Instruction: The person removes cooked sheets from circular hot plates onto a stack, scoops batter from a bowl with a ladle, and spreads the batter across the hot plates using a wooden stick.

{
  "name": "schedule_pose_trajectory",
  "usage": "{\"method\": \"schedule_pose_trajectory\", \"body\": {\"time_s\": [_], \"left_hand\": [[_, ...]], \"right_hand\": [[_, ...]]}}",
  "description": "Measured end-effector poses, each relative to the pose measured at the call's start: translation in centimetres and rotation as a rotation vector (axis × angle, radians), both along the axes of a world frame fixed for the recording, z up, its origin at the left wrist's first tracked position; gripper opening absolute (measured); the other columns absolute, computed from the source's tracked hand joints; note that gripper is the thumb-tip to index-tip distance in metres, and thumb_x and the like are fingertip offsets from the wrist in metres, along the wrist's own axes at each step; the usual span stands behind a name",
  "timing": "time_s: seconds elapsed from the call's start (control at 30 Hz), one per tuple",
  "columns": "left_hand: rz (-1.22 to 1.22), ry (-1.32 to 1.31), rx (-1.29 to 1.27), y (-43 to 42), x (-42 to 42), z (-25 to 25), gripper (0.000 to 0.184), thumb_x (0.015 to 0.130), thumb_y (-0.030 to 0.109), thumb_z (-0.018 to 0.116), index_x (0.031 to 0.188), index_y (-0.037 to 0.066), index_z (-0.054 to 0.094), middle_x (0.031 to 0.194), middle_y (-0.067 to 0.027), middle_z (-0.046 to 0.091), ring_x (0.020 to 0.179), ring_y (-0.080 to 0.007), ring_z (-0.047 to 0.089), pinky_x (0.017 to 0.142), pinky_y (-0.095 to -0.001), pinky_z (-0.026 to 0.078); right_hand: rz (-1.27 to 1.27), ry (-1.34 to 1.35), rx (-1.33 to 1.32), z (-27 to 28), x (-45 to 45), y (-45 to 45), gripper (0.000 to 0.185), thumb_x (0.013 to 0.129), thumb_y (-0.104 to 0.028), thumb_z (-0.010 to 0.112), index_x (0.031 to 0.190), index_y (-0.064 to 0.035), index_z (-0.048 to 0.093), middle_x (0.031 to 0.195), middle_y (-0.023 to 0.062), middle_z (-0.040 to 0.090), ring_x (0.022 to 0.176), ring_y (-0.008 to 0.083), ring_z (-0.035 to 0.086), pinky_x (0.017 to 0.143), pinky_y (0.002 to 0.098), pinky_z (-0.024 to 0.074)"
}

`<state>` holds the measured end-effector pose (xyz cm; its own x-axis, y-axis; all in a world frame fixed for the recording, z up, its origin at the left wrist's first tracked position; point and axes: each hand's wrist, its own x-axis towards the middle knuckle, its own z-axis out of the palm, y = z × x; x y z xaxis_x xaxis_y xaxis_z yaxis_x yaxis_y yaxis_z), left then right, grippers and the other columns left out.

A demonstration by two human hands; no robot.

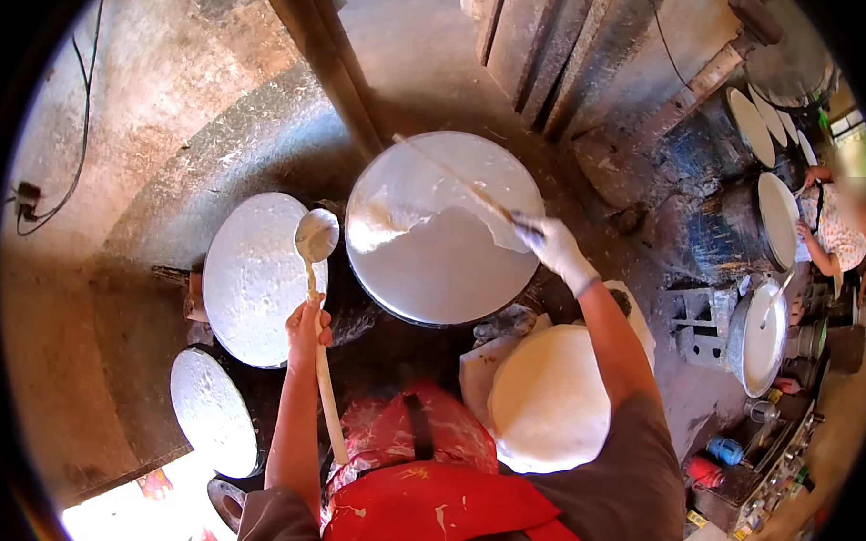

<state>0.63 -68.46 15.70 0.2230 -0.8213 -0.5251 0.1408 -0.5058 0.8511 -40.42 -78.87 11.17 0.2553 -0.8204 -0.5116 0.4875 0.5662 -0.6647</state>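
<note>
In the head view, my left hand (307, 325) is wrapped round the pale handle of a ladle (317, 236), whose round bowl points away from me. The bowl is over the right edge of a round white-coated plate (261, 274). My right hand (556, 248), in a whitish glove, grips a long thin wooden stick (452, 179). This stick reaches leftward across a large round griddle-like plate (433, 270). White material covers its far part, and a smoother grey area with a ragged border lies nearer me. Whether the stick touches the surface I cannot tell.
Close to my right stands a wide container of cream-coloured contents (553, 394). Another white-topped round plate (213, 414) is at lower left. A person (830, 227) works at the right beside dark drums (725, 228), concrete blocks (700, 323) and a basin (760, 334) of white liquid.
</note>
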Motion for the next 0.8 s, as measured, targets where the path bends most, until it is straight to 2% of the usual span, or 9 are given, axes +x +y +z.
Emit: {"method": "schedule_pose_trajectory", "body": {"time_s": [0.07,0.17,0.33,0.4,0.5,0.53,0.6,0.7,0.8], "left_hand": [[-0.012,-0.004,-0.007,0.1,0.1,0.0,0.043,0.085,0.034,0.052,0.108,-0.002,0.050,0.060,-0.0005,0.044,0.039,-0.0064,0.037,0.036,-0.0210,0.031],[0.016,-0.030,0.014,-0.1,0.0,0.4,0.043,0.085,0.035,0.052,0.107,-0.002,0.050,0.060,-0.0006,0.044,0.039,-0.0067,0.037,0.036,-0.0215,0.031],[0.011,-0.070,0.026,-0.5,0.3,-0.2,0.040,0.084,0.033,0.052,0.106,0.000,0.052,0.060,-0.0012,0.044,0.038,-0.0075,0.038,0.035,-0.0223,0.031],[0.009,-0.091,0.044,-0.5,0.2,-0.5,0.037,0.084,0.032,0.052,0.104,0.001,0.053,0.059,-0.0014,0.044,0.037,-0.0078,0.038,0.034,-0.0223,0.031],[-0.065,-0.169,0.037,0.1,-0.5,-0.8,0.029,0.084,0.031,0.053,0.093,0.003,0.057,0.057,-0.0014,0.044,0.036,-0.0087,0.038,0.033,-0.0220,0.030],[-0.067,-0.166,0.034,0.3,-0.8,-0.8,0.029,0.084,0.031,0.053,0.093,0.003,0.057,0.057,-0.0014,0.044,0.036,-0.0087,0.038,0.033,-0.0220,0.030],[-0.066,-0.165,0.022,0.8,-1.1,-0.4,0.025,0.086,0.029,0.051,0.078,0.006,0.055,0.053,-0.0001,0.043,0.034,-0.0080,0.039,0.032,-0.0216,0.029],[-0.120,-0.215,0.023,1.6,-0.8,-0.3,0.024,0.087,0.027,0.050,0.076,0.006,0.054,0.053,0.0002,0.042,0.034,-0.0076,0.037,0.031,-0.0216,0.028],[-0.204,-0.267,0.041,3.4,-0.2,0.5,0.023,0.088,0.025,0.048,0.076,0.006,0.053,0.053,0.0007,0.041,0.034,-0.0071,0.036,0.031,-0.0217,0.028]], "right_hand": [[0.304,1.276,-0.716,1.3,2.1,-2.3,0.023,0.080,-0.005,0.060,0.103,-0.0036,0.061,0.105,0.0077,0.061,0.090,0.0145,0.058,0.081,0.0262,0.0464],[0.488,0.842,-0.696,-1.6,4.7,-3.3,0.025,0.078,-0.006,0.063,0.102,-0.0057,0.062,0.098,0.0056,0.064,0.084,0.0129,0.057,0.079,0.0240,0.0459],[0.777,0.929,-0.694,1.8,2.2,3.3,0.025,0.081,-0.018,0.062,0.105,-0.0113,0.062,0.102,0.0051,0.063,0.090,0.0144,0.059,0.083,0.0271,0.0437],[0.606,0.995,-0.763,1.7,-0.6,5.7,0.024,0.083,-0.014,0.059,0.106,-0.0081,0.061,0.104,0.0067,0.062,0.091,0.0172,0.059,0.084,0.0266,0.0432],[0.027,1.038,-0.599,0.0,-2.5,7.2,0.023,0.083,-0.006,0.055,0.105,-0.0002,0.059,0.104,0.0098,0.062,0.091,0.0211,0.059,0.087,0.0253,0.0421],[-0.036,0.967,-0.708,-0.7,-1.6,7.3,0.024,0.082,-0.011,0.058,0.105,-0.0048,0.060,0.101,0.0106,0.063,0.088,0.0193,0.059,0.084,0.0249,0.0433],[0.231,1.157,-0.508,-0.5,1.0,8.3,0.026,0.080,-0.016,0.061,0.106,-0.0097,0.061,0.099,0.0116,0.063,0.087,0.0193,0.060,0.082,0.0253,0.0440],[0.476,1.053,-0.552,0.5,4.0,10.0,0.030,0.078,-0.019,0.063,0.107,-0.0103,0.060,0.099,0.0114,0.062,0.090,0.0226,0.060,0.083,0.0267,0.0433],[0.477,0.964,-0.673,0.3,2.1,12.7,0.031,0.078,-0.020,0.063,0.107,-0.0070,0.059,0.102,0.0109,0.062,0.092,0.0217,0.060,0.083,0.0268,0.0430]]}}
